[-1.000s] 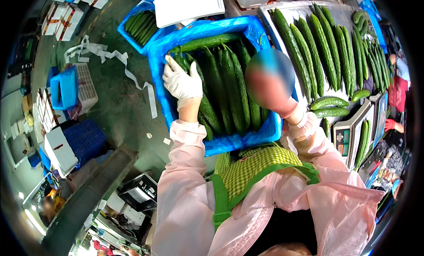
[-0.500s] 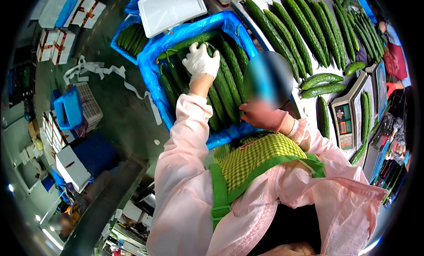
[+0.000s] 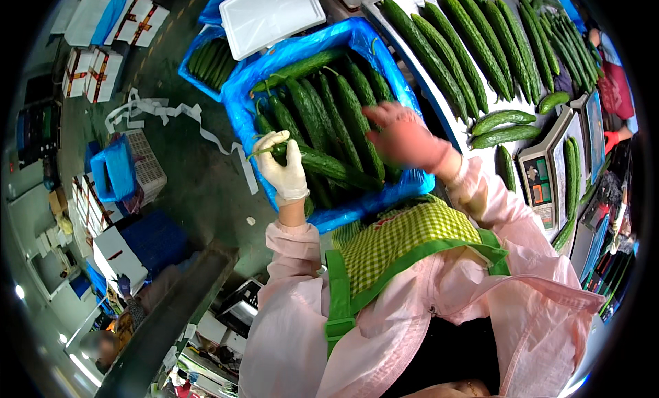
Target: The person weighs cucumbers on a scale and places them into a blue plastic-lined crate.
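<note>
My left hand [image 3: 280, 168], in a white glove, is closed around the stem end of a cucumber [image 3: 333, 168]. That cucumber slants to the right across others near the close end of a crate lined with blue plastic [image 3: 240, 116]. Inside the crate, several long green cucumbers [image 3: 312, 113] lie side by side, one of them crosswise at the far end. Over the crate's right side is my right hand [image 3: 408, 143] in a reddish glove, blurred, its fingers stretched leftward with nothing seen in them.
To the right, a metal table [image 3: 439, 113] carries rows of cucumbers and a weighing scale [image 3: 539, 182]. A white lid [image 3: 271, 17] lies beyond the crate, and a smaller blue-lined crate of cucumbers [image 3: 211, 60] stands left of it. Another person [image 3: 611, 89] is at the far right.
My left hand has come back toward me from the crate's far part and now grips a cucumber, laid aslant. My right hand has risen from the near right edge to over the crate's right side.
</note>
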The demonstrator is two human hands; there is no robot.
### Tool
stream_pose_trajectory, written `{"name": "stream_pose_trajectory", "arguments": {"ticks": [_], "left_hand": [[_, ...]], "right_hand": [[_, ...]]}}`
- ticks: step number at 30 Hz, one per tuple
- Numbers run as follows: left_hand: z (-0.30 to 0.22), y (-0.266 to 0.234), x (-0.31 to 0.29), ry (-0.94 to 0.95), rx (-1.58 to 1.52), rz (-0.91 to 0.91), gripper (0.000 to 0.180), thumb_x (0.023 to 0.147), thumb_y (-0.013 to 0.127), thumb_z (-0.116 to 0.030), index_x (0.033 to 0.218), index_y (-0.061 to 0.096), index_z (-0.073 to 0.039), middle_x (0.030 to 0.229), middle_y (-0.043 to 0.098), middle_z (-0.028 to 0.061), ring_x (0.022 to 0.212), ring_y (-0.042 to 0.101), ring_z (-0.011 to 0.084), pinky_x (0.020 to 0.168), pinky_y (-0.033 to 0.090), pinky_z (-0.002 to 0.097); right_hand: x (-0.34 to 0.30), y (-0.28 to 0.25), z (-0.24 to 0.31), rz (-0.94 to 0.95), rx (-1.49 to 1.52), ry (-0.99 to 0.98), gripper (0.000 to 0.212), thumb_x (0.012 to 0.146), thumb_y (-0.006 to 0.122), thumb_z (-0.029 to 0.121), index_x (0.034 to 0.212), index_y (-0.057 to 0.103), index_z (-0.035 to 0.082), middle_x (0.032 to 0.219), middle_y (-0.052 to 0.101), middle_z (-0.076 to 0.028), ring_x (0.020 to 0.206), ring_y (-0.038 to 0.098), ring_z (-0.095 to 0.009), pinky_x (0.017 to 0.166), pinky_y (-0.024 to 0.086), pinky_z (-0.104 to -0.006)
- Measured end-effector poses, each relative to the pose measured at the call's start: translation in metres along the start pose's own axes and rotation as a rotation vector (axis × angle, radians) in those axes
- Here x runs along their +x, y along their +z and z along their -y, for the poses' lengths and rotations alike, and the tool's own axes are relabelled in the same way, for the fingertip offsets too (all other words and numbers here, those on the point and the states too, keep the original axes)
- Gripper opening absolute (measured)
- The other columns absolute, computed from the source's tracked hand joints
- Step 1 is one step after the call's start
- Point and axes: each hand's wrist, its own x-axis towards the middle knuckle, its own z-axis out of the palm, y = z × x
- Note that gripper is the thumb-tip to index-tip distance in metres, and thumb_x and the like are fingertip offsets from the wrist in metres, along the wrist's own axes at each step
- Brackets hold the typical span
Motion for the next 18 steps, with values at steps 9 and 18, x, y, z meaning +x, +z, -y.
{"name": "stream_pose_trajectory", "arguments": {"ticks": [9,18], "left_hand": [[0.000,0.025,0.003,-0.248,-0.138,-0.048,0.100,0.068,0.073,-0.001,0.152,0.018,-0.006,0.139,0.026,0.0155,0.101,0.046,0.0222,0.090,0.043,0.0335],[-0.002,0.029,0.000,-0.559,-0.686,0.019,0.076,0.078,0.065,0.006,0.145,0.033,-0.006,0.109,0.054,0.0026,0.090,0.051,0.0086,0.076,0.047,0.0224]], "right_hand": [[0.107,0.068,-0.041,0.212,-0.670,0.064,0.061,0.083,0.065,0.037,0.131,0.050,0.002,0.115,0.061,-0.015,0.121,0.050,-0.037,0.113,0.025,-0.0487],[0.042,0.043,0.002,-0.194,0.481,0.335,0.053,0.080,0.068,0.002,0.130,0.050,0.003,0.101,0.062,-0.006,0.094,0.059,-0.012,0.083,0.049,-0.0267]]}}
